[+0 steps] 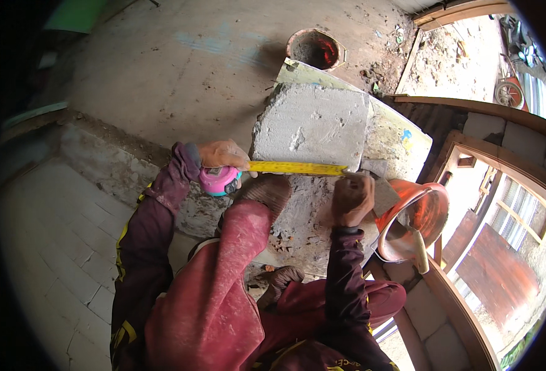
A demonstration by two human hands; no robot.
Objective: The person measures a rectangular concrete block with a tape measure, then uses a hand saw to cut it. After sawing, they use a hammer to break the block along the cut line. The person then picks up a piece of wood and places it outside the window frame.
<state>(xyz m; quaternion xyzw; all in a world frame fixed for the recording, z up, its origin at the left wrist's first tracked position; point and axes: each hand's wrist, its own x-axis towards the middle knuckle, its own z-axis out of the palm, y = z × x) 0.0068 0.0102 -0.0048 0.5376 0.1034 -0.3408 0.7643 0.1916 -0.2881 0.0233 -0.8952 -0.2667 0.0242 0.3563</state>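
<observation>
My left hand is closed around a pink and teal tape measure. Its yellow blade is drawn out to the right, along the near edge of a pale, rough-faced lightweight block. At the blade's far end my right hand is curled into a fist, its fingertips beside the tape. What those fingers hold, if anything, is hidden. The block lies flat on a larger pale board. My shoe rests just below the tape.
An orange bucket stands right of my right hand, with a trowel handle over its rim. Another bucket sits beyond the board. A block wall rises at left; wooden frames and a wheelbarrow are at right.
</observation>
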